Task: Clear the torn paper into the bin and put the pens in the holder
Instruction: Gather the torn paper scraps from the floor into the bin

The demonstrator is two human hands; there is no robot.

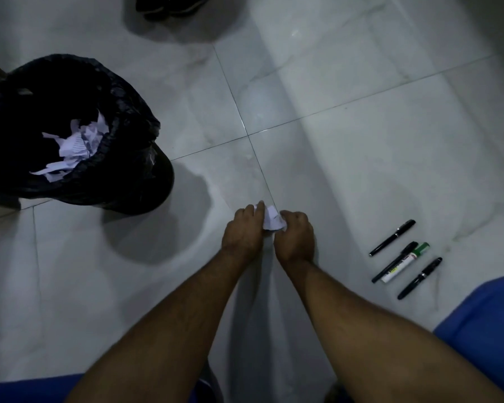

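A wad of torn white paper [271,219] sits low over the tiled floor, gripped between both my hands. My left hand [243,232] curls round its left side and my right hand [294,235] curls round its right side. The bin [122,135], lined with a black bag, stands at the left with torn paper scraps [73,146] inside. On the floor at the right lie several pens: a black pen [392,237], a thin black marker [394,261], a white marker with a green cap [406,262] and another black pen [419,278]. No pen holder is in view.
Pale marble floor tiles [332,141] with thin grout lines stretch ahead. Dark shoes [169,5] lie at the top edge. My blue clothing [483,321] shows at the lower right and lower left.
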